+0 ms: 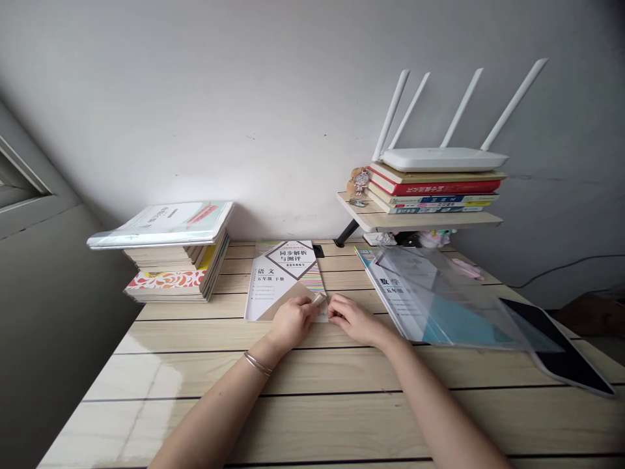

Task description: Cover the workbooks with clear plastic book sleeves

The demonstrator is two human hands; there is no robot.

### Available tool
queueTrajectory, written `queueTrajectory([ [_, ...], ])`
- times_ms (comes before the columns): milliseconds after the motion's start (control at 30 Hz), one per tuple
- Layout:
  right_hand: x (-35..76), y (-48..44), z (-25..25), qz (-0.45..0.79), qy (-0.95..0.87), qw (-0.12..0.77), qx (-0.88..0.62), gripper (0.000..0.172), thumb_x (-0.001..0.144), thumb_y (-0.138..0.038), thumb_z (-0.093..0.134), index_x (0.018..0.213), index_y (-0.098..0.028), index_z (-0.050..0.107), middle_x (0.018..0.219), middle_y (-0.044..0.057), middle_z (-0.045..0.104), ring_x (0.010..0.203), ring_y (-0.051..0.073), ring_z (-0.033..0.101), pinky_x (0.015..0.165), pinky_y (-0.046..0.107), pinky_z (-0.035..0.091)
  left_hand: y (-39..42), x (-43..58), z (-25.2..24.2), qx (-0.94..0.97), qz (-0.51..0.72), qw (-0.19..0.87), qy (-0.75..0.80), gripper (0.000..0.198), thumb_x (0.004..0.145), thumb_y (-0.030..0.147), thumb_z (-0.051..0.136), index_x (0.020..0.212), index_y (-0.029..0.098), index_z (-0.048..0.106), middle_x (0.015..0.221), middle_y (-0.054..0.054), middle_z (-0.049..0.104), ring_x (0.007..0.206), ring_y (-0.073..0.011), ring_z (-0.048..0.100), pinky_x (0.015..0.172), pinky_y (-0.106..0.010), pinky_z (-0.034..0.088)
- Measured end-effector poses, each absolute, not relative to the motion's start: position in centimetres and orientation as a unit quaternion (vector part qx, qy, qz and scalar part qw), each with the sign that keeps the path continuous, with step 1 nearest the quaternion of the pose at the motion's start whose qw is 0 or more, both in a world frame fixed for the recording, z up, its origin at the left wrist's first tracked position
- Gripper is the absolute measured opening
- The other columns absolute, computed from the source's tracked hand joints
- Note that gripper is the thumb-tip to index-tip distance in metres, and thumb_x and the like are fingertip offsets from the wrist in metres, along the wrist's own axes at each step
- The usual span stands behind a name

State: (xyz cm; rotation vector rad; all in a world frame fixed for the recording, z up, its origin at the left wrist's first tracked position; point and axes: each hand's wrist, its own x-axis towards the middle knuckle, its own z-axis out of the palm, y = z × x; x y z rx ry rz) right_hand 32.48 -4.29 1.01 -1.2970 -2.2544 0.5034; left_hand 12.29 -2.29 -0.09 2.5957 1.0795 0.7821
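Left hand (291, 320) — pinched on the lower right corner of the book (273, 273), which lies flat beyond on the table (336, 404); right hand (351, 319) — curled just beside, grip I cannot tell. I judge the step as corner work; the next move calls for light, even pressure.

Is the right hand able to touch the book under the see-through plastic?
Probably yes: the book is near the right hand; its left edge looks uncovered, though clear plastic covers much of it.
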Motion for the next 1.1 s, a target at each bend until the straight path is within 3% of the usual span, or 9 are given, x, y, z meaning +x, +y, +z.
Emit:
queueTrajectory([
  [333,31.6,-3.9,0.7,0.075,-0.817,0.335,-0.464,0.018,0.084,-0.008,0.041,0.077,-0.022,0.049,0.084,0.003,0.051,0.081,0.018,0.052,0.074,0.031,0.044,-2.8,12.8,0.4,0.881,0.275,0.083,0.377,0.018,0.083,0.024,0.054,0.094,0.023,0.069,0.087,-0.003,0.066,0.076,-0.0162,0.063,0.07,-0.025,0.048],
  [567,30.4,-3.5,0.5,0.003,-0.788,0.409,-0.461,0.016,0.09,-0.014,0.04,0.083,-0.022,0.052,0.086,0.006,0.054,0.081,0.02,0.053,0.073,0.033,0.044,-2.4,13.0,-0.2,0.842,0.27,0.11,0.455,0.015,0.087,0.017,0.046,0.101,0.021,0.05,0.081,-0.003,0.066,0.073,-0.0193,0.064,0.063,-0.028,0.046],
  [700,30.5,-2.8,-0.1,0.039,-0.76,0.459,-0.458,0.01,0.088,-0.021,0.049,0.096,-0.021,0.054,0.092,0.008,0.059,0.086,0.021,0.054,0.076,0.035,0.046,-2.0,13.0,-0.6,0.791,0.339,0.18,0.477,0.013,0.084,0.021,0.051,0.094,0.022,0.042,0.076,0.0,0.065,0.066,-0.0166,0.062,0.058,-0.025,0.043],
  [800,30.5,-2.2,-0.8,0.09,-0.742,0.463,-0.476,0.022,0.082,-0.026,0.059,0.104,-0.022,0.057,0.098,0.008,0.063,0.091,0.023,0.055,0.079,0.038,0.046,-1.8,12.9,-0.5,0.766,0.373,0.236,0.466,0.013,0.084,0.023,0.053,0.091,0.022,0.042,0.072,0.002,0.065,0.063,-0.0147,0.062,0.058,-0.024,0.043],
  [933,30.1,-1.5,-1.4,0.135,-0.705,0.478,-0.507,0.012,0.08,-0.032,0.061,0.085,-0.022,0.064,0.085,0.006,0.066,0.087,0.022,0.056,0.077,0.037,0.047,-1.8,12.8,-0.3,0.754,0.39,0.283,0.447,0.009,0.084,0.026,0.054,0.089,0.021,0.048,0.078,-0.001,0.069,0.07,-0.0145,0.064,0.062,-0.024,0.045],
  [1100,29.9,-1.1,-1.7,0.186,-0.67,0.5,-0.517,0.019,0.077,-0.04,0.061,0.077,-0.022,0.065,0.08,0.005,0.067,0.08,0.021,0.058,0.073,0.034,0.046,-1.8,12.8,0.0,0.769,0.366,0.265,0.453,0.013,0.084,0.028,0.053,0.089,0.02,0.061,0.081,-0.001,0.071,0.071,-0.0147,0.064,0.064,-0.023,0.045],
])
